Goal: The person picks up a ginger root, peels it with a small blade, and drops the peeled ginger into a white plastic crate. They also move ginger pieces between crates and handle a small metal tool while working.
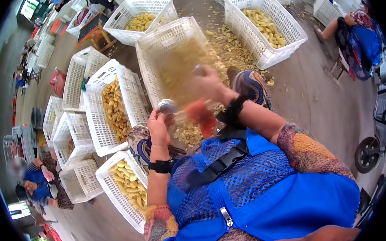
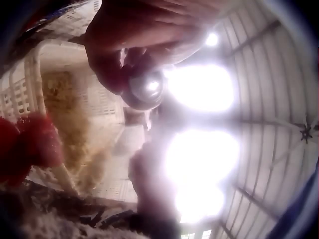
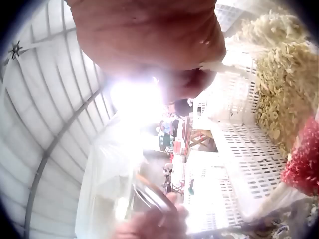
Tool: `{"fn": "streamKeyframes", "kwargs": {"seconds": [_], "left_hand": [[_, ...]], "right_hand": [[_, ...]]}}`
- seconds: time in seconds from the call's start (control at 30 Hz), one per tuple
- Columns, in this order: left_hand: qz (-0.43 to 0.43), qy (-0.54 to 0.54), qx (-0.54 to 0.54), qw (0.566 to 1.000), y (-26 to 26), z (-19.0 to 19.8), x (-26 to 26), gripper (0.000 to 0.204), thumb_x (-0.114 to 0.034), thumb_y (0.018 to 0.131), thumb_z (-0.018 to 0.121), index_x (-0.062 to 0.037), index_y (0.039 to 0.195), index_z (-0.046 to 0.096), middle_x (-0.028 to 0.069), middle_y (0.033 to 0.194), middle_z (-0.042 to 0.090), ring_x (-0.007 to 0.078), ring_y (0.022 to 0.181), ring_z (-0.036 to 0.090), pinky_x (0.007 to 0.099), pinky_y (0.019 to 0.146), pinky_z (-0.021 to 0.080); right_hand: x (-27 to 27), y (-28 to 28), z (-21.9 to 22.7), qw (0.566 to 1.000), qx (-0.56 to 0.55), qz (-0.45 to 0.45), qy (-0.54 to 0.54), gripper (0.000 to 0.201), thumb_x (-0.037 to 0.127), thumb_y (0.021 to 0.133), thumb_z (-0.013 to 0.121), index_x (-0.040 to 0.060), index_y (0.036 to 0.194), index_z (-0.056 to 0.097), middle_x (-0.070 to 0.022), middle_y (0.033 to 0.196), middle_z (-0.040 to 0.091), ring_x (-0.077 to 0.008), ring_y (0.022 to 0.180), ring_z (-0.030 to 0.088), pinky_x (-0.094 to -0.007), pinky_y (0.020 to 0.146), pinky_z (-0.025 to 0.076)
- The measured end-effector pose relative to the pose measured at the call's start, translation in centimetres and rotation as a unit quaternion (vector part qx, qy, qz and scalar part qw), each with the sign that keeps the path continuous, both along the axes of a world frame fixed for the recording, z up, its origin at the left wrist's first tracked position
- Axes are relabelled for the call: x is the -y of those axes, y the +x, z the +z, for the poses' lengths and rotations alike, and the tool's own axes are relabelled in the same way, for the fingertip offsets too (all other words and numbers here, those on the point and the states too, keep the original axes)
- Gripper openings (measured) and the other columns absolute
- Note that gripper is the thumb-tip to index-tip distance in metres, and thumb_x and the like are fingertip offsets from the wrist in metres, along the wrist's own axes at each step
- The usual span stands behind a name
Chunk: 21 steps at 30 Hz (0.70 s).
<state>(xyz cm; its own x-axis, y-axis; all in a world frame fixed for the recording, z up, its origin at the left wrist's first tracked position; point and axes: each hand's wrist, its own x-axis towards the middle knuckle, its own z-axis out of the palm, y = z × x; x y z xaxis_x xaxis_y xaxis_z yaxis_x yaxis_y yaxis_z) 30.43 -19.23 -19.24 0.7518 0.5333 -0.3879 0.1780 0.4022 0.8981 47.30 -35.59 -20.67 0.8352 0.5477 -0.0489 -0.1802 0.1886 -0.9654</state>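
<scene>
My left hand (image 1: 159,130) pinches a shiny, round metal piece (image 1: 166,106) between thumb and fingers. In the left wrist view the metal (image 2: 146,88) looks domed; in the right wrist view its curved rim (image 3: 155,198) shows. My right hand (image 1: 210,85), blurred by motion, hovers over a white crate (image 1: 145,63) of yellowish peelings. Its fingers are curled, with a small greyish tip (image 1: 198,68) at them; I cannot tell what it is. Below and between the hands is a red, fuzzy-looking cloth or sponge (image 1: 201,117), at the crate's near end.
White crates of yellow, knobbly root pieces stand at the right (image 1: 264,56), at the back (image 1: 121,27) and at near left (image 1: 105,172). Another crate (image 1: 96,113) holds browner pieces. Peelings (image 1: 237,51) litter the floor. Other people sit at far left and right.
</scene>
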Motion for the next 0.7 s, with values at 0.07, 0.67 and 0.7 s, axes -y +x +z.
{"fn": "streamKeyframes", "kwargs": {"seconds": [0.07,0.67,0.7], "left_hand": [[0.015,-0.012,-0.005,1.000,-1.0,-1.6,-1.1,0.013,-0.007,0.090,0.052,-0.0041,0.101,0.058,0.0059,0.085,0.065,0.0143,0.066,0.063,0.0256,0.055,0.052],[0.039,0.168,-0.042,0.984,0.3,-2.7,-1.1,0.015,-0.004,0.087,0.057,-0.0017,0.100,0.049,0.0076,0.079,0.062,0.0141,0.061,0.063,0.0234,0.048,0.050],[0.033,0.179,-0.041,0.982,0.4,-2.8,-1.0,0.015,-0.005,0.088,0.058,-0.0018,0.099,0.049,0.0075,0.079,0.062,0.0137,0.060,0.063,0.0231,0.047,0.050]], "right_hand": [[0.6,0.7,0.8,0.998,-0.064,-0.020,0.014,0.021,0.013,0.080,0.065,0.0036,0.097,0.057,-0.0026,0.076,0.056,-0.0111,0.063,0.053,-0.0262,0.053,0.042],[-1.6,-2.9,-1.2,0.983,0.003,0.159,-0.093,0.023,0.017,0.082,0.066,0.0015,0.098,0.058,-0.0017,0.072,0.057,-0.0112,0.065,0.055,-0.0272,0.057,0.044],[-1.9,-3.0,-1.6,0.976,0.025,0.182,-0.114,0.024,0.017,0.083,0.066,0.0015,0.099,0.058,-0.0020,0.073,0.057,-0.0113,0.065,0.055,-0.0273,0.057,0.045]]}}
